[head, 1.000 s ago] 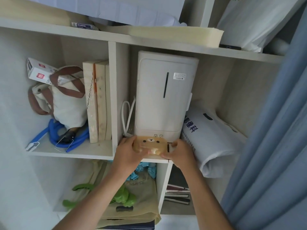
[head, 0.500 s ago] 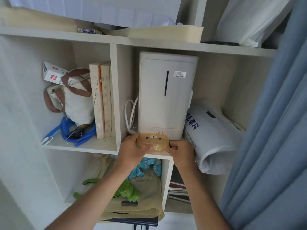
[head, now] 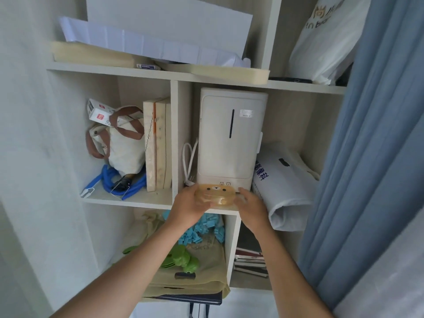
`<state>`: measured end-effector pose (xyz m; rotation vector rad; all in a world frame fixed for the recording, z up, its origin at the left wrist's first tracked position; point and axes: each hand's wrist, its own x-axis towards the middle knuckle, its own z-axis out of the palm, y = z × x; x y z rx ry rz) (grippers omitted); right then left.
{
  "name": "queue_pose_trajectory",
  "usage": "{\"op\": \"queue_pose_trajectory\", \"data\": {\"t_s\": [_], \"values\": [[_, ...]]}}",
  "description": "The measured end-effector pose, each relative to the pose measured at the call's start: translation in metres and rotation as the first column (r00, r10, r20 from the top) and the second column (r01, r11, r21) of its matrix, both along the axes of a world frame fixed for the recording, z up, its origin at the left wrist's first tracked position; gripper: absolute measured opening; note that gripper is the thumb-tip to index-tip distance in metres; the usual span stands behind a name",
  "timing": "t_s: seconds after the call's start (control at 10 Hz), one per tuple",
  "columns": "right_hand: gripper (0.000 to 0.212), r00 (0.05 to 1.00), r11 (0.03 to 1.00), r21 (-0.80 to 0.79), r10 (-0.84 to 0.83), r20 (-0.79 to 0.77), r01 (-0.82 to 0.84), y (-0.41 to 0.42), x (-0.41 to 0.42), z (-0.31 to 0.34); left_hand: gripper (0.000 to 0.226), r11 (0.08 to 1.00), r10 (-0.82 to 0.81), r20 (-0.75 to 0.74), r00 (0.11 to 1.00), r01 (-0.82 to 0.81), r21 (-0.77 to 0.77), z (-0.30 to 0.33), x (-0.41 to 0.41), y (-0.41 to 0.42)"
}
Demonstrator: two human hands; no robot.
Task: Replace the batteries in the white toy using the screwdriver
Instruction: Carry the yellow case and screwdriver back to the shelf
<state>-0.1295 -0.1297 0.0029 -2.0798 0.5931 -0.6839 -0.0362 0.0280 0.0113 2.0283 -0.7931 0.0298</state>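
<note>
Lifted slightly, bear-faced box (head: 215, 194) stays gripped by both hands, contents unclear.

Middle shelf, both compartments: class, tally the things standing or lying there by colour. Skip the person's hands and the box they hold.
White or cream: 5 (small box, tote bag, foam boards, appliance, printed bag)
Blue: 1 (coiled hose)
Total: 6
</note>
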Motion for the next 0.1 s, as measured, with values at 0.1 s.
{"op": "queue_pose_trajectory", "data": {"t_s": [0.1], "values": [[0.046, 0.999, 0.997, 0.079, 0.020, -0.032, -0.017, 0.0172, -0.0110, 0.0125, 0.041, 1.000, -0.009, 0.012, 1.000, 0.010, -0.017, 0.0071, -0.0104, 0.0214]]}}
